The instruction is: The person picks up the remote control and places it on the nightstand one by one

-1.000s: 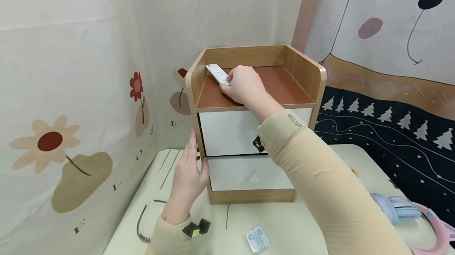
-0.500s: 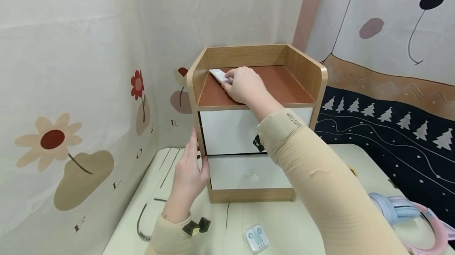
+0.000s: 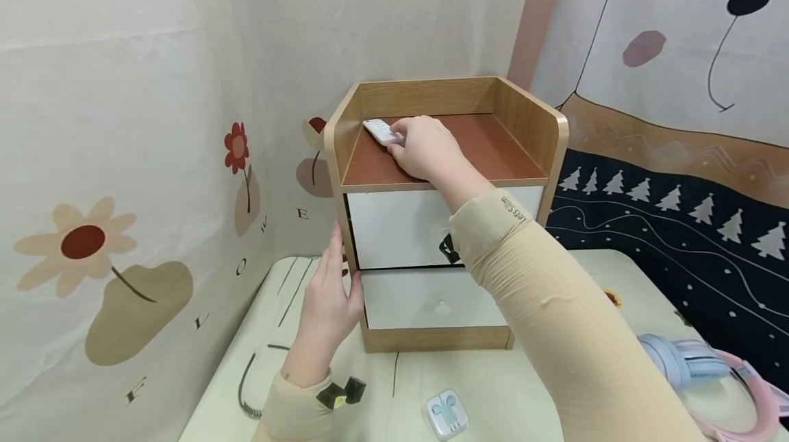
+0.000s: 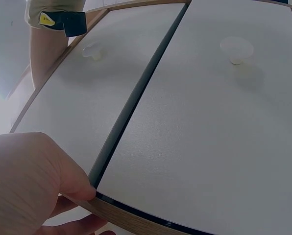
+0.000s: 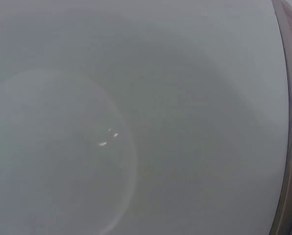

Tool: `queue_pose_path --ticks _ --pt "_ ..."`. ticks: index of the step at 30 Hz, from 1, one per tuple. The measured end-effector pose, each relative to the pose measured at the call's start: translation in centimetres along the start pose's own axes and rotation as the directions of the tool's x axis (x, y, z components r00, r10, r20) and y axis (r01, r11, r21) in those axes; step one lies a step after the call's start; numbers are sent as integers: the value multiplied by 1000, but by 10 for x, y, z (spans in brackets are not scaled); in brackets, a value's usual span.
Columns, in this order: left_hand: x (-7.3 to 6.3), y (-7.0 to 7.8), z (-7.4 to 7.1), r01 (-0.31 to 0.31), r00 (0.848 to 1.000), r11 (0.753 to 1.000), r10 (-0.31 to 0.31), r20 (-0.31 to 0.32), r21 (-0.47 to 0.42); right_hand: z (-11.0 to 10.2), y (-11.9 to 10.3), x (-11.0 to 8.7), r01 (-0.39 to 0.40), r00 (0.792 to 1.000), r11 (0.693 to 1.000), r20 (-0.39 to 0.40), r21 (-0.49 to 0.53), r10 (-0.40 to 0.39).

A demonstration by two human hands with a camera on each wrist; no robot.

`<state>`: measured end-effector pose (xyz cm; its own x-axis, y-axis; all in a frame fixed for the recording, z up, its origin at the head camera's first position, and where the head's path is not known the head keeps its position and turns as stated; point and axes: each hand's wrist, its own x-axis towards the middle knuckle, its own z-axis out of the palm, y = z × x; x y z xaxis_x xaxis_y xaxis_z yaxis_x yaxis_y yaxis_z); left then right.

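In the head view my right hand (image 3: 425, 147) pinches the near end of a white remote control (image 3: 377, 131) over the brown top shelf (image 3: 487, 154) of a small wooden cabinet. The remote lies low at the shelf's left side, its near end hidden by my fingers. My left hand (image 3: 327, 308) rests with straight fingers along the cabinet's left side panel. In the left wrist view its thumb touches the front edge beside the gap between two white drawers (image 4: 185, 117). The right wrist view is filled by a white drawer front (image 5: 200, 122) and its clear round knob (image 5: 62, 156).
Raised wooden walls (image 3: 431, 97) border the shelf at the back and sides. A clear case with earphones (image 3: 446, 414) lies in front of the cabinet on the pale tabletop (image 3: 505, 401). Blue and pink headphones (image 3: 684, 363) lie at the right. Printed cloth hangs behind.
The far end of the remote control has come down and slightly right, so it lies flatter on the shelf. My right hand still grips it; my left hand stays on the side panel.
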<state>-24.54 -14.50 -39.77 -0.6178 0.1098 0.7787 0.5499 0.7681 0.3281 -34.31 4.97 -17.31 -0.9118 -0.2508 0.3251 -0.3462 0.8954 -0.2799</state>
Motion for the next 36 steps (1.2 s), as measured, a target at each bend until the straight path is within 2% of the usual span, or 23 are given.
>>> queue_pose_path --ticks 10,20,25,28,32,34,36 --pt "-2 -1 -1 28 999 1000 -28 21 -4 4 -2 -9 10 999 1000 -50 -25 -11" --pt "-4 2 2 28 999 1000 -28 23 -3 -2 12 -35 21 996 995 -89 102 -11" --pt "-4 2 3 21 1000 1000 -21 12 1 -3 21 -55 77 985 988 -163 132 -55" --pt "-4 3 3 13 1000 1000 -13 8 0 1 28 -70 146 960 981 -259 125 -109" --pt "-4 3 3 12 1000 1000 -12 4 -3 10 39 -86 260 892 959 -409 114 -194" --pt "-4 3 4 15 1000 1000 -15 4 -3 14 44 -93 308 857 944 -466 119 -221" --pt "-4 3 4 18 1000 1000 -18 1 0 18 48 -101 345 830 928 -506 137 -234"
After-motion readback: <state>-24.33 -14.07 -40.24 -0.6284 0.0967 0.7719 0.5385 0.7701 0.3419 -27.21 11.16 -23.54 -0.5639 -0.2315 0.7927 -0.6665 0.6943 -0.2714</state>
